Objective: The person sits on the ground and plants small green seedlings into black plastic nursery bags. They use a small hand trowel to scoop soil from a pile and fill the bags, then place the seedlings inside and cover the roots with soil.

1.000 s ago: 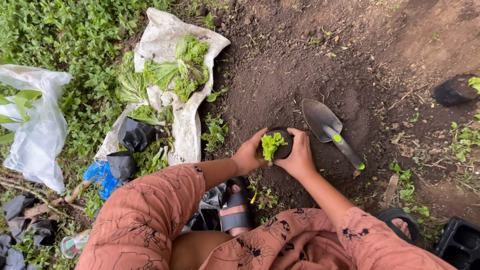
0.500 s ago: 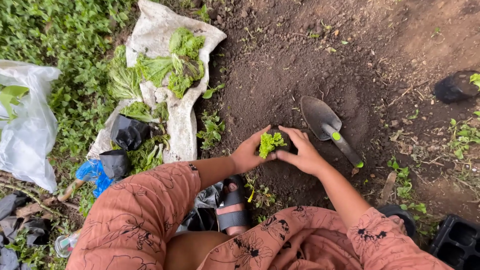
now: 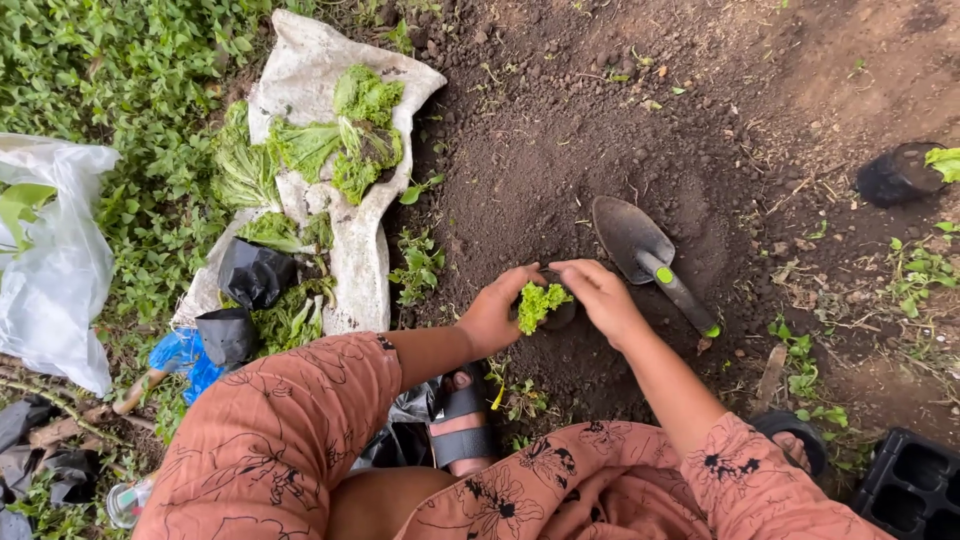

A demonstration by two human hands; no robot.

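A small bright-green lettuce seedling (image 3: 539, 303) sits in a black pot on dark soil (image 3: 560, 150); the pot is mostly hidden behind the leaves and fingers. My left hand (image 3: 494, 310) cups it from the left, fingers curled against it. My right hand (image 3: 601, 295) presses in from the right, fingertips over its top. Just right of my right hand a hand trowel (image 3: 647, 259) with a dark blade and a grey-and-green handle lies on the soil.
A white sack (image 3: 355, 240) with lettuce plants (image 3: 350, 140) lies at the left, with black grow bags (image 3: 252, 273) below it. A white plastic bag (image 3: 55, 270) is at far left. Another potted seedling (image 3: 905, 172) stands at right; a black tray (image 3: 910, 482) sits bottom right. My sandalled foot (image 3: 462, 420) is below.
My right hand has slid from cupping the pot's side to resting its fingers over the top. Both hands and the seedling have sunk lower toward the soil; less of the pot shows.
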